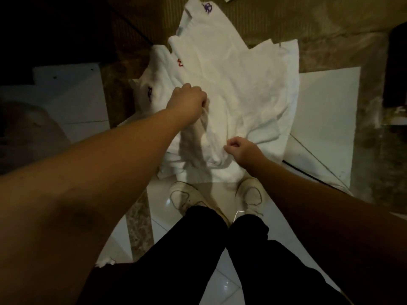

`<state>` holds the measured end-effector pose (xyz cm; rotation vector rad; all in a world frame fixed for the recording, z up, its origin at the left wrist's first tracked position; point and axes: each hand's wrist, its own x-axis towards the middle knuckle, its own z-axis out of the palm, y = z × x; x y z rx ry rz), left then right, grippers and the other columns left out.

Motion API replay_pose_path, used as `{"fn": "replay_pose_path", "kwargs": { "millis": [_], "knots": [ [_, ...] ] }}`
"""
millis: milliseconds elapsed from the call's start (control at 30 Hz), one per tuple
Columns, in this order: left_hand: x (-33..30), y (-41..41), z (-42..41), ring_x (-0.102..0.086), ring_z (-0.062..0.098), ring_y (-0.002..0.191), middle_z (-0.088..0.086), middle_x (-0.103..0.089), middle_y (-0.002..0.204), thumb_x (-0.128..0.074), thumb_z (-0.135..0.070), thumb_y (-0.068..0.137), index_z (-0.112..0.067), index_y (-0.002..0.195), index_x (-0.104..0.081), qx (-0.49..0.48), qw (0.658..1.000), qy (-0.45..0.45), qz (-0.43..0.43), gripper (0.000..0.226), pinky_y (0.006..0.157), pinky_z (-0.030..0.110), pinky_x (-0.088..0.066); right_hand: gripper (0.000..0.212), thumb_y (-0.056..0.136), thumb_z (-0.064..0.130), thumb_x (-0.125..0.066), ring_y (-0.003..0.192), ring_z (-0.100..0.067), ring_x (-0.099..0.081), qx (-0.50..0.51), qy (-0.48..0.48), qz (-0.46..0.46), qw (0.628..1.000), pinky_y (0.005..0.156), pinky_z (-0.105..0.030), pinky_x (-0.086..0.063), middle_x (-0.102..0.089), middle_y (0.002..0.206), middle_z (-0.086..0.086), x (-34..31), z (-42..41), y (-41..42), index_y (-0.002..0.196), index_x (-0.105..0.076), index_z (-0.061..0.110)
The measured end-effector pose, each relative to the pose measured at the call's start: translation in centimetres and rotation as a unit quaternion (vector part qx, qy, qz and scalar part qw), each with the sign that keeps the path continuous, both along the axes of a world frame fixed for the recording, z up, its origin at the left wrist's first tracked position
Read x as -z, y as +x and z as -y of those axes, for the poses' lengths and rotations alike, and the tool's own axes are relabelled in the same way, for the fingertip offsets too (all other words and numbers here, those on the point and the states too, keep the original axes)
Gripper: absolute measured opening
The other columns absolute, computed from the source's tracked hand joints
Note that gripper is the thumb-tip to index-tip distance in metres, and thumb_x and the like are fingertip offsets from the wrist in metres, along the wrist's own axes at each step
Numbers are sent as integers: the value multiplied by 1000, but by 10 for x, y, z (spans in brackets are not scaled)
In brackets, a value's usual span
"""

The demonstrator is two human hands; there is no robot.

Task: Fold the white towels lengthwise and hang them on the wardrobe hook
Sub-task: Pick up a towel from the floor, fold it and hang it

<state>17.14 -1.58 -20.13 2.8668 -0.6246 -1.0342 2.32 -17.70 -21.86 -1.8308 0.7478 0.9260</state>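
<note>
A heap of white towels [237, 89] lies on a glass surface in front of me; some carry small purple or red stitched marks. My left hand [189, 99] grips a bunched fold of the top towel near the heap's left middle. My right hand [241, 149] pinches the same towel's near edge, lower and to the right. The cloth between the two hands is creased and pulled up slightly. No wardrobe or hook is in view.
The glass tabletop [326, 119] shows a white tiled floor beneath, along with my white shoes [185, 195] and black trousers. A dark object [396, 67] stands at the right edge. Brown ribbed fabric [286, 14] lies beyond the towels.
</note>
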Motion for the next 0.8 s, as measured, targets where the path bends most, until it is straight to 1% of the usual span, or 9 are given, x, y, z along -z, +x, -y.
{"fn": "replay_pose_path", "kwargs": {
  "millis": [100,167,233,333,367,500,600,700,800],
  "knots": [
    [-22,-8,-1,-54,32,106,11,-61,116,-56,-15,101,-15,112,-64,-94,994,-21,-43,14,94,41,-44,10,98,23,-63,76,-12,-50,-1,33,-13,999,61,-16,-40,-58,85,-1,-27,4,-7,99,-65,13],
    [-37,-12,-4,-56,29,100,10,-61,109,-58,-19,100,-14,110,-63,-171,979,-60,-92,12,91,40,-48,9,99,22,-61,84,-17,-53,11,47,-20,999,72,-24,-44,-59,87,-3,-44,7,-10,94,-62,14],
    [-65,-20,-9,-54,25,92,7,-58,102,-60,-21,99,-14,103,-59,-205,967,-95,-120,8,81,35,-44,12,99,22,-60,93,-22,-57,32,53,-26,998,82,-32,-47,-64,96,-11,-69,13,-16,88,-60,17],
    [-119,-34,-18,-51,20,81,3,-56,91,-61,-23,98,-15,98,-56,-226,956,-126,-139,9,63,27,-37,19,98,22,-60,78,-12,-58,38,47,-20,998,65,-20,-45,-64,89,-5,-112,20,-21,80,-57,19],
    [-138,-39,-21,-51,18,78,2,-55,89,-60,-24,98,-15,99,-57,-233,953,-133,-144,10,60,26,-36,18,99,23,-60,74,-8,-57,32,43,-19,998,62,-21,-42,-64,89,-2,-126,22,-22,82,-58,19],
    [-219,-54,-29,-53,20,82,4,-58,94,-60,-27,99,-12,106,-60,-256,943,-153,-146,17,60,27,-38,13,98,32,-58,87,-16,-58,-23,20,-2,1000,73,-32,-41,-65,96,2,-190,27,-17,98,-61,20],
    [-282,-63,-34,-53,14,78,-1,-59,91,-60,-31,99,-16,103,-62,-296,928,-180,-141,15,58,25,-38,12,98,33,-59,84,-13,-55,-54,-1,27,998,71,-30,-39,-61,92,6,-244,30,-6,100,-62,22],
    [-348,-70,-36,-55,12,75,-3,-61,86,-61,-33,98,-24,90,-60,-351,900,-218,-140,12,59,28,-40,16,97,32,-62,90,-13,-56,-64,-9,70,995,76,-26,-40,-61,101,6,-300,35,2,108,-63,21],
    [-414,-77,-32,-52,14,72,0,-60,78,-62,-26,99,-21,83,-59,-417,856,-275,-131,16,65,30,-41,31,96,33,-64,99,-13,-55,-89,-21,131,987,83,-24,-39,-59,110,5,-360,38,8,123,-60,16]
  ]
}}
